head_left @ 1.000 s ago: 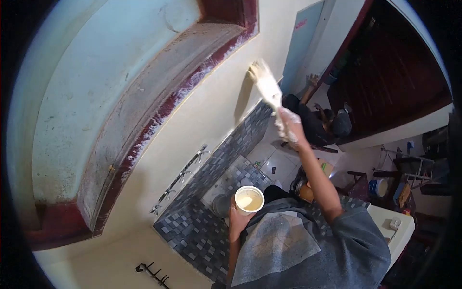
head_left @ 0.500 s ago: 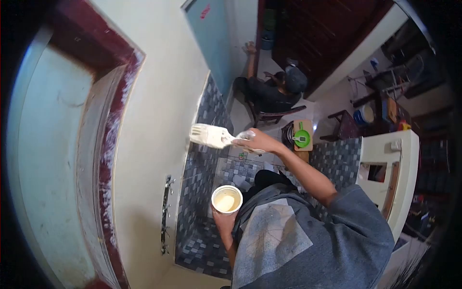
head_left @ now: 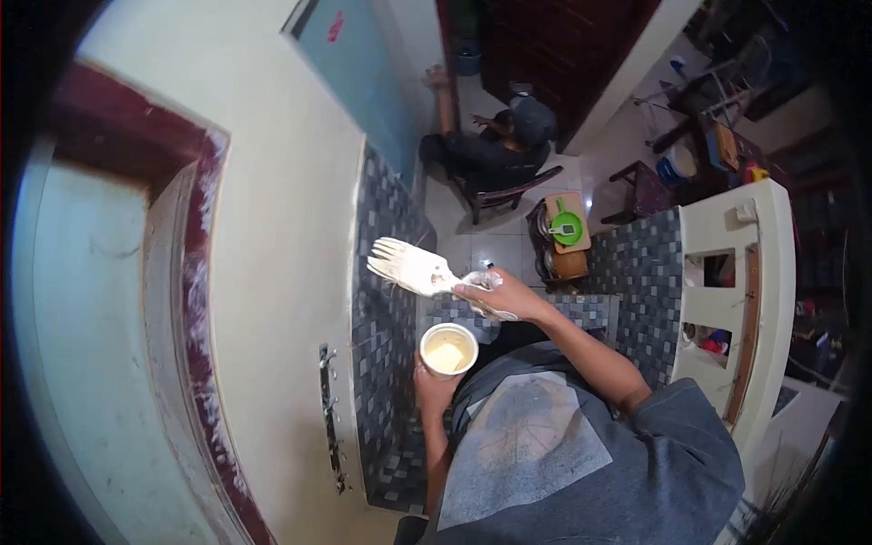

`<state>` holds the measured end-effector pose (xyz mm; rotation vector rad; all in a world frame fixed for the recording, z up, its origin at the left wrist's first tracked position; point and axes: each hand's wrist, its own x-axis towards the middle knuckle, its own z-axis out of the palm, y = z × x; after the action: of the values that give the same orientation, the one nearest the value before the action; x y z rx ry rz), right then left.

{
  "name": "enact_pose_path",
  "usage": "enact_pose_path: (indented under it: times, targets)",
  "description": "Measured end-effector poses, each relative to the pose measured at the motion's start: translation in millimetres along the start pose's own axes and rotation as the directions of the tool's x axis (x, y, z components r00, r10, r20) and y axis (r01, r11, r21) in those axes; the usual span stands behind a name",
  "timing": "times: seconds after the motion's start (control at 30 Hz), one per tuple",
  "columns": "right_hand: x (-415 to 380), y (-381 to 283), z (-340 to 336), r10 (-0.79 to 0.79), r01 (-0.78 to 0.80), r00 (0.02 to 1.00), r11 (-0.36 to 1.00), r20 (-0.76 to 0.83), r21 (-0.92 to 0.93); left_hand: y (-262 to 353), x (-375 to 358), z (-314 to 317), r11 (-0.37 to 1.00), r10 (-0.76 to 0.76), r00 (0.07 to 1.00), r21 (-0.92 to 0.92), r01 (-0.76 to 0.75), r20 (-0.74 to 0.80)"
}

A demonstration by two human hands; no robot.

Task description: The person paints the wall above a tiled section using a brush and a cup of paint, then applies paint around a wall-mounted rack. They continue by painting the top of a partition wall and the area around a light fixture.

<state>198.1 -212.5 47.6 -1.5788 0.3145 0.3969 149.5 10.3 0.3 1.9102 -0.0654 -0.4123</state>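
Note:
My right hand [head_left: 501, 294] grips the handle of a paintbrush [head_left: 413, 269], its fingers smeared with white. The brush is coated in pale paint, and its bristles, split into clumps, point left toward the wall [head_left: 300, 236]. Just below, my left hand [head_left: 436, 386] is wrapped round a paint cup [head_left: 449, 350] with cream-coloured paint inside. The cup is close to my shirt, its opening facing up. Between the brush and the cup there is a small gap.
A maroon door frame [head_left: 195, 236] stands at left. Grey mosaic tiles [head_left: 391, 318] cover the lower wall. A metal hook rail [head_left: 329, 409] hangs there. Beyond, a person [head_left: 495, 150] sits on a wooden chair [head_left: 513, 191]. A green pan [head_left: 567, 227] lies near a low tiled partition [head_left: 636, 272].
My right hand and the brush have moved down and slightly right, nearer the cup. The cup has risen and shifted right. The camera view has shifted, too.

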Motion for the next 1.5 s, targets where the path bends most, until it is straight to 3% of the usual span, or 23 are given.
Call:
enact_pose_path:
  times: [0.03,0.13,0.17,0.27,0.4,0.53,0.7,0.8,0.97,1.07,1.17,1.27,1.33,1.4,1.47,1.5]
  targets:
    - [12.5,1.0,8.0,-0.061,0.062,0.997,0.998,0.048,-0.025,1.7,-2.1,1.9,1.000,0.004,1.000,-0.010,-0.004,0.006]
    - [42.2,-13.2,36.3,-0.049,0.062,0.991,0.993,0.122,-0.104,-11.2,-10.4,7.6,0.994,-0.011,1.000,-0.107,0.010,-0.015]
    - [50.4,-18.5,49.3,-0.064,0.079,0.994,0.979,0.084,-0.189,0.9,-14.6,3.0,0.998,0.004,0.999,0.060,-0.002,-0.037]
    - [79.2,-21.5,76.2,-0.174,0.204,0.979,0.879,0.108,-0.431,-22.4,-27.3,7.6,0.997,-0.008,0.996,0.076,0.015,-0.091]
    - [65.2,-83.3,93.3,-0.327,0.379,0.921,0.880,0.212,-0.285,-24.8,-40.9,14.0,0.999,-0.037,0.978,0.010,0.040,-0.203]
    - [32.2,-132.2,84.6,-0.278,0.294,0.929,0.955,0.245,-0.031,-23.9,-51.6,19.7,0.998,-0.031,0.962,-0.058,0.016,-0.272]
    - [35.1,-89.1,84.5,-0.221,0.156,0.930,0.961,0.295,0.230,-29.0,-56.6,29.8,0.997,-0.052,0.931,-0.065,0.030,-0.361]
    - [68.6,-48.5,102.1,-0.167,0.137,0.894,0.985,0.416,0.101,-16.6,-58.9,31.0,0.997,-0.067,0.931,-0.064,0.047,-0.360]
    - [89.1,-15.2,104.6,-0.190,0.231,0.914,0.970,0.357,-0.074,-18.8,-61.9,39.3,0.998,-0.047,0.909,-0.049,0.029,-0.414]
    - [91.0,-17.8,88.2,-0.048,0.137,0.919,0.969,0.391,-0.203,-14.4,-62.2,41.9,0.997,-0.057,0.911,-0.066,0.033,-0.409]
    - [110.7,7.4,84.7,-0.087,0.234,0.947,0.845,0.310,-0.480,-15.3,-63.1,46.8,0.999,-0.025,0.891,-0.040,0.008,-0.452]
    - [107.0,-14.5,88.1,-0.287,0.417,0.902,0.777,0.324,-0.472,-9.9,-63.0,48.8,0.997,-0.067,0.900,-0.004,0.072,-0.430]
    - [74.2,-68.4,88.2,-0.172,0.277,0.926,0.915,0.337,-0.293,-14.1,-61.0,52.4,0.996,-0.066,0.898,-0.087,0.031,-0.434]
    - [55.1,-92.1,80.6,-0.315,0.399,0.876,0.899,0.364,-0.182,1.4,-54.7,49.2,0.994,-0.089,0.920,-0.093,0.058,-0.380]
    - [41.0,-106.4,62.6,-0.323,0.414,0.846,0.899,0.425,-0.140,-31.3,-49.7,54.3,0.987,-0.089,0.928,-0.161,0.032,-0.363]
    - [35.6,-112.0,46.3,-0.378,0.521,0.802,0.822,0.463,-0.231,-31.6,-46.2,53.2,0.983,-0.103,0.922,-0.179,0.037,-0.374]
